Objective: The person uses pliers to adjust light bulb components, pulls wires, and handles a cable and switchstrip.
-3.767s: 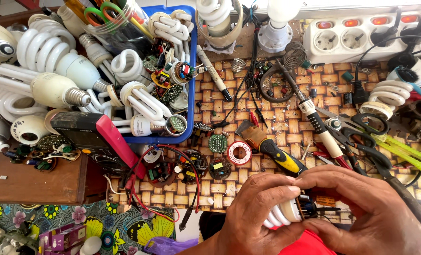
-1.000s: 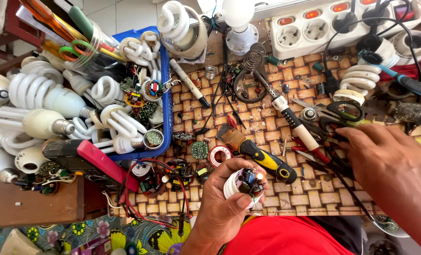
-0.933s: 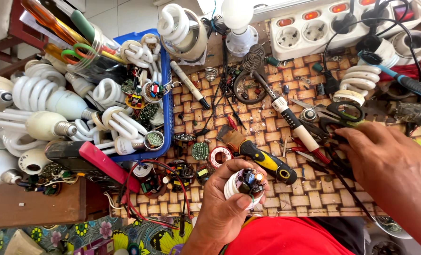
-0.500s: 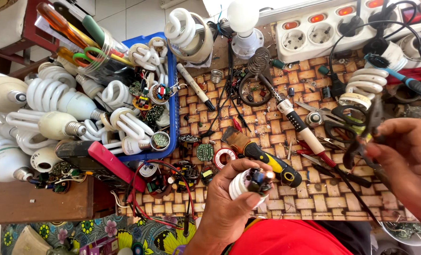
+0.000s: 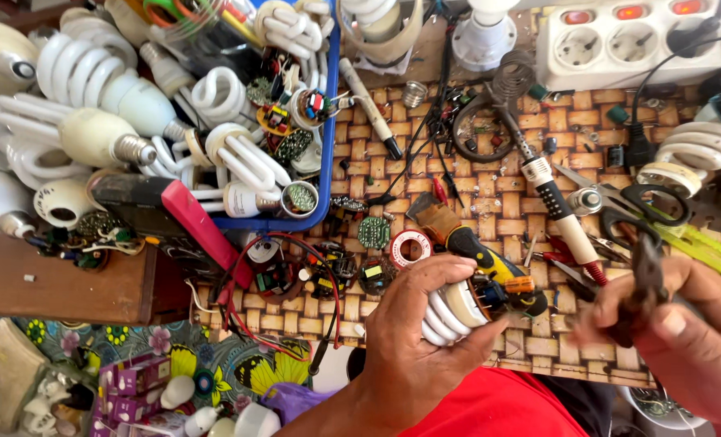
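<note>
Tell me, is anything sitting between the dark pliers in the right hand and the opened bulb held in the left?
Nothing visible does. The left hand grips the opened bulb with its circuit end turned toward the right hand, which holds the pliers beside it. Only open air above the woven mat separates them; the yellow-handled screwdriver lies on the mat behind.

Woven tabletop (image 5: 538, 182) strewn with soldering iron (image 5: 548, 194), scissors (image 5: 644, 202), circuit boards (image 5: 373, 232), blue tray (image 5: 325, 137) filled with spiral bulbs (image 5: 239, 158), power strip (image 5: 619, 40) set at the far edge.
</note>
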